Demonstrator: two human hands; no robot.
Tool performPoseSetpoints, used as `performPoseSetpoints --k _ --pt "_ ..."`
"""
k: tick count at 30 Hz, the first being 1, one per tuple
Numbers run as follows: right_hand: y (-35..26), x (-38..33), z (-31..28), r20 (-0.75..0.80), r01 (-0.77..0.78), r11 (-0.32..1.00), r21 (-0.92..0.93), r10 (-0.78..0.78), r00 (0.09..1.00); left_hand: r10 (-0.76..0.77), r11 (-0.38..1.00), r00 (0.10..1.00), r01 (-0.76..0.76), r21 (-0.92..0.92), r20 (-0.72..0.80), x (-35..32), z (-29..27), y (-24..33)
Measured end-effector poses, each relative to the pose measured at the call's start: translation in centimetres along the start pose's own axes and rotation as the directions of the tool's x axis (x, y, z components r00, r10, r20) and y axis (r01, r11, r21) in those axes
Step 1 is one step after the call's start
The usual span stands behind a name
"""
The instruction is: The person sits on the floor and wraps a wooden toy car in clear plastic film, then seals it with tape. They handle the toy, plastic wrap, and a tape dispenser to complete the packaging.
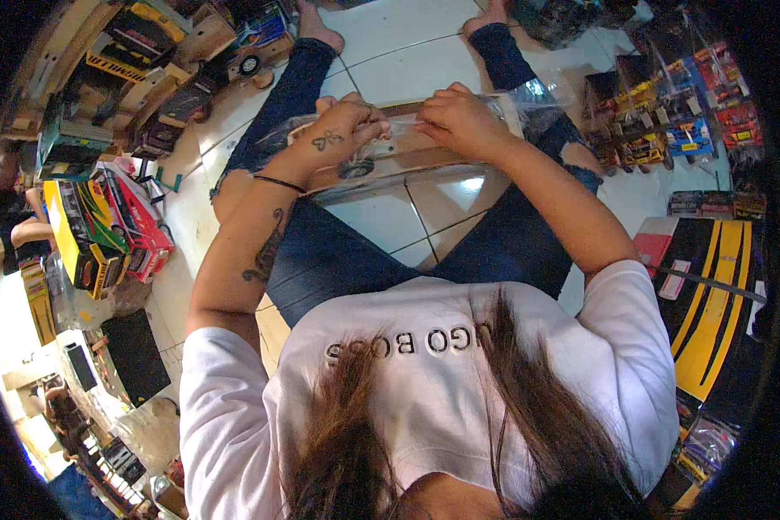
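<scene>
Across my thighs lies a long, pale wooden toy vehicle [416,159], with what looks like a dark wheel near its left part. Clear plastic wrap [537,94] covers it and sticks out loosely past both ends. My left hand [347,128] is closed over its far edge, fingers curled in at the plastic. My right hand [464,123] pinches the plastic along the same edge, a short gap away. Both hands hide part of the toy, and its exact kind is hard to make out through the shiny film.
Wooden toy trucks [130,61] stand at the far left. Yellow and red toy buses [82,230] sit nearer on the left. Several small packaged toy vehicles [689,134] are on the right, above a black-and-yellow striped panel [711,303]. White floor tiles [399,56] show between my legs.
</scene>
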State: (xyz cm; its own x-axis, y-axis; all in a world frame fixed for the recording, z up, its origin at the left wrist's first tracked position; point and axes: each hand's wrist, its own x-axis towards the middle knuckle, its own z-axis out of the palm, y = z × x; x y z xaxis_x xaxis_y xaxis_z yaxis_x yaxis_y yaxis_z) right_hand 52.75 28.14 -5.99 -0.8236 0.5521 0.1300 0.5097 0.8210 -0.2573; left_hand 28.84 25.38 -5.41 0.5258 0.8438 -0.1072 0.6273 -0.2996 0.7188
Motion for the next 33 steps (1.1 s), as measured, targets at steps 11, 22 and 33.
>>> performPoseSetpoints --k 11,22,33 --pt "1.2 -0.2 1.2 -0.109 -0.032 0.973 0.230 0.059 0.992 -0.295 0.932 0.955 0.293 0.213 -0.023 -14.1 -13.9 -9.2" --pt "0.8 0.3 0.5 0.025 -0.195 0.949 0.249 0.195 0.980 0.092 0.920 0.991 -0.046 0.388 -0.100 2.4 3.8 -0.8" --pt "7.8 -9.1 -2.0 -0.017 0.004 0.927 -0.375 -0.012 1.000 0.181 0.977 0.979 -0.168 0.135 -0.096 2.7 2.7 -0.3"
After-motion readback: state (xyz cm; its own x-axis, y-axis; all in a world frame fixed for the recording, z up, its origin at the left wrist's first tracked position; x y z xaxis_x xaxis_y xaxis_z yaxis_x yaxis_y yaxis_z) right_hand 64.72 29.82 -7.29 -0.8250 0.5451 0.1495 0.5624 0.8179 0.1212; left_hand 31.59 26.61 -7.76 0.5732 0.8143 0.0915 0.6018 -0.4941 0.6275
